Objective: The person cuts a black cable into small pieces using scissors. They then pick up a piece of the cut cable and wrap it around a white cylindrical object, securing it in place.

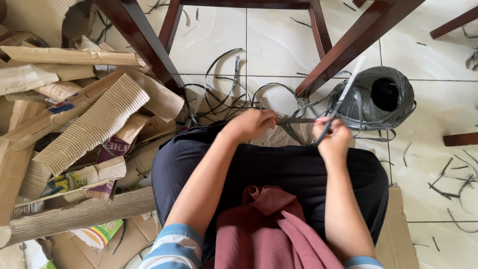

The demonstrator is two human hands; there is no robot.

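Observation:
I sit on the floor with dark trousers over my knees. My left hand (251, 124) is closed on one end of a grey plastic strap (295, 120) stretched flat between both hands. My right hand (333, 135) grips the same strap, and a thin pale strip (348, 82) rises from it slanting up to the right. Just beyond the right hand lies a big grey roll of strap (381, 97) with a dark hollow core. Loose loops of strap (234, 92) trail over the tiles ahead of my knees.
A heap of torn corrugated cardboard (94, 124) fills the left side. Dark wooden chair legs (144, 40) cross the tiles in front, another leg (348, 47) slants toward the roll. Short strap offcuts (450, 182) lie scattered at right. Flat cardboard (398, 234) lies under me.

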